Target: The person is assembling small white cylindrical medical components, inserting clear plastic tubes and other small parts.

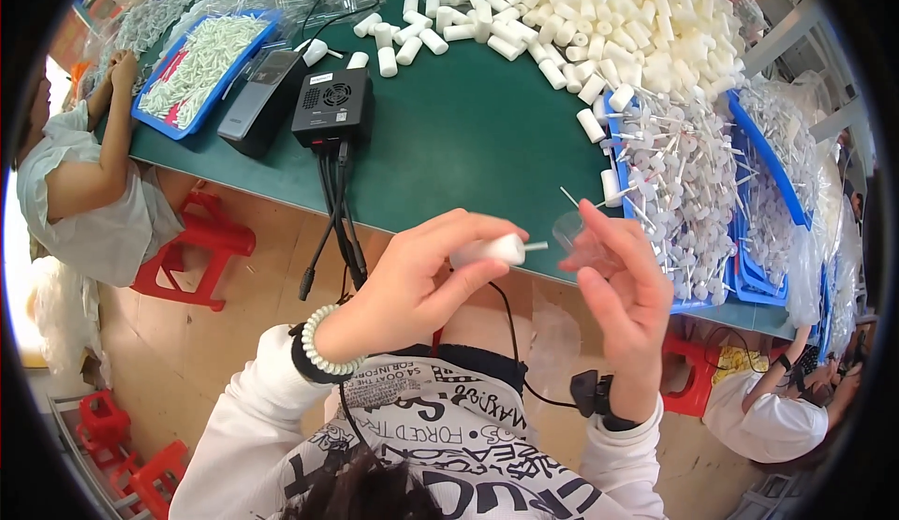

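My left hand point(426, 272) is closed around a white foam cylinder point(504, 250), with thumb and fingers pressed on its sides. A thin pale stick point(535, 247) pokes out of the cylinder's right end. To the right, my right hand point(626, 286) has its fingers curled about a clear, round plastic piece point(582, 239), partly hidden behind the fingers. Another thin white stick point(569, 197) slants up beside that piece; whether the two are joined I cannot tell. Both hands are at the near edge of the green table point(468, 146), a small gap between them.
A big heap of white foam cylinders point(609, 14) covers the far right. Blue trays of stick-and-disc parts point(679, 192) stand at the right. Further left are a black box with cables point(332, 108), a grey device point(262, 99) and a blue tray of small pale pieces point(211, 61). Other people sit on both sides.
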`<state>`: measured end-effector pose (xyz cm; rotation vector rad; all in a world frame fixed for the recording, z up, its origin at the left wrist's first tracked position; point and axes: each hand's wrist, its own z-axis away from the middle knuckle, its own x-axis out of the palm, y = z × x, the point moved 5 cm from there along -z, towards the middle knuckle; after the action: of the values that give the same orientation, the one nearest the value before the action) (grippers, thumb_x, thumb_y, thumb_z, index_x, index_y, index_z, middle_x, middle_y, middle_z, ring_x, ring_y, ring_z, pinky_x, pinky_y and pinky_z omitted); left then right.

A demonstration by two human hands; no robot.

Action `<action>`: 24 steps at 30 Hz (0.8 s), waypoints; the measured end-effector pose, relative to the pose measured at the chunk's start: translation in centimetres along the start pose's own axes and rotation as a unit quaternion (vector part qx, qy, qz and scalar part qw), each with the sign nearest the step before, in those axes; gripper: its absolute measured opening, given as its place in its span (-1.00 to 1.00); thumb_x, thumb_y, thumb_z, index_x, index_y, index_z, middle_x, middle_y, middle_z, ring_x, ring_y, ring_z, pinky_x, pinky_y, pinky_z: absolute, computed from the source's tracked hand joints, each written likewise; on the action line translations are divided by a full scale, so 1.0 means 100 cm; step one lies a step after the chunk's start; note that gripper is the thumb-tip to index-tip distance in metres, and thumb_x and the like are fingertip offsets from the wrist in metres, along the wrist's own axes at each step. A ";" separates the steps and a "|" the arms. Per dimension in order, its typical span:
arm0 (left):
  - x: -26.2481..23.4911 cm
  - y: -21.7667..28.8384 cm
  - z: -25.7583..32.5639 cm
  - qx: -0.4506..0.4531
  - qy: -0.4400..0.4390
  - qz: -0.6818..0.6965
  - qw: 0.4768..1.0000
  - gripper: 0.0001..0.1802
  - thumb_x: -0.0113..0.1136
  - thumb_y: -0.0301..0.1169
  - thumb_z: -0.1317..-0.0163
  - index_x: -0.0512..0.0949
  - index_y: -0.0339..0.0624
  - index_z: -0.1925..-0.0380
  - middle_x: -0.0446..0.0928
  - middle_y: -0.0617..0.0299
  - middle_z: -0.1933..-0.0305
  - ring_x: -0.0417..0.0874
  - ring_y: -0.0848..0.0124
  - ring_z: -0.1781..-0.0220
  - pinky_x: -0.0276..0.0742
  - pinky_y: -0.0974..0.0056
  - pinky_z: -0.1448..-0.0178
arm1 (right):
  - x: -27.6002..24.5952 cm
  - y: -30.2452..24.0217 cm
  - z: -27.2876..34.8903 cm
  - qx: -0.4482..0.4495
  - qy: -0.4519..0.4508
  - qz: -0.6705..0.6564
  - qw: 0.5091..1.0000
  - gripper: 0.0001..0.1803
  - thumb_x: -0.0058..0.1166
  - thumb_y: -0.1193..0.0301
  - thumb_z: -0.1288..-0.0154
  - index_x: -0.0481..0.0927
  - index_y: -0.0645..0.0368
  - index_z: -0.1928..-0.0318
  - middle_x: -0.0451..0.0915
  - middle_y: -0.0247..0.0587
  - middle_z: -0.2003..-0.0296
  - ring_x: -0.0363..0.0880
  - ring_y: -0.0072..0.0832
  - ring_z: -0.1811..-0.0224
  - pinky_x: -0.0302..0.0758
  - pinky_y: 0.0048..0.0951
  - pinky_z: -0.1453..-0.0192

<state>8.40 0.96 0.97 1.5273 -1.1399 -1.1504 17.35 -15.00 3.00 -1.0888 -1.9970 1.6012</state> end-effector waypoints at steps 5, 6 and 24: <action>-0.002 0.009 -0.002 0.073 0.018 -0.099 0.992 -0.70 0.14 -0.57 -0.12 0.53 -0.23 0.10 0.49 0.15 0.32 0.52 0.38 0.38 0.40 0.39 0.32 | -0.009 -0.004 -0.003 -0.004 -0.090 0.025 0.996 -0.53 -0.02 0.65 -0.11 0.48 0.25 -0.10 0.41 -0.22 0.24 0.39 -0.55 0.25 0.37 -0.57 0.15; -0.003 0.010 -0.002 0.077 0.024 -0.118 0.990 -0.69 0.16 -0.57 -0.10 0.53 -0.22 0.10 0.49 0.15 0.33 0.52 0.38 0.39 0.41 0.39 0.34 | -0.010 -0.005 -0.003 -0.006 -0.099 0.040 0.994 -0.53 -0.02 0.66 -0.10 0.49 0.26 -0.10 0.41 -0.21 0.25 0.39 -0.55 0.26 0.37 -0.57 0.17; -0.005 0.010 -0.001 0.139 0.085 -0.194 0.967 -0.68 0.43 -0.53 0.17 0.56 -0.29 0.35 0.59 0.18 0.40 0.60 0.39 0.49 0.50 0.42 0.46 | 0.001 0.014 0.000 0.069 -0.101 -0.018 0.992 -0.61 0.05 0.69 -0.13 0.52 0.30 -0.03 0.57 -0.15 0.22 0.58 -0.48 0.21 0.53 -0.50 0.05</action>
<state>8.31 1.32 2.01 2.0938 -0.9374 -1.1147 17.76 -14.80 1.67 -0.8638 -1.9825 1.8641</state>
